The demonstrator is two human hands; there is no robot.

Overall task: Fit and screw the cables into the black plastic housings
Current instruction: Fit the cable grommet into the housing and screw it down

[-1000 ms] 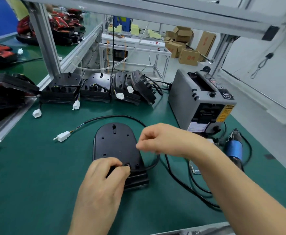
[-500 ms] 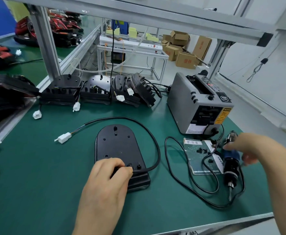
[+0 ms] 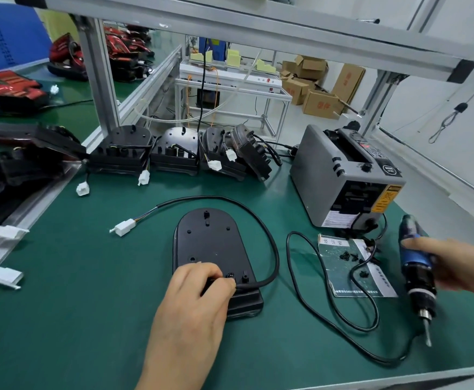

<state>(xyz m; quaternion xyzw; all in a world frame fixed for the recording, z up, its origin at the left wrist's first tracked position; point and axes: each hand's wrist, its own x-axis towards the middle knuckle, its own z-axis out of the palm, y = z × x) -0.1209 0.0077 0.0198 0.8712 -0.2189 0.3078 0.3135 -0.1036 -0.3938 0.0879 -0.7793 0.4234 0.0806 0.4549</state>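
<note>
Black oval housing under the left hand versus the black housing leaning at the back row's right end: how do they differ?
The black oval housing lies flat on the green mat; the leaning black housing stands tilted against its neighbour. The left hand holds the flat one's near end; no hand touches the leaning one. The flat one's black cable loops across the mat; the leaning one's is bunched beside it. Both are black plastic with cables.

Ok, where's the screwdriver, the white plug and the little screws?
Screwdriver (image 3: 415, 260): head view, on its blue body.
White plug (image 3: 123, 227): head view, on the middle of the plug.
Screws (image 3: 347, 257): head view, on one black screw in the little bunch.
</note>
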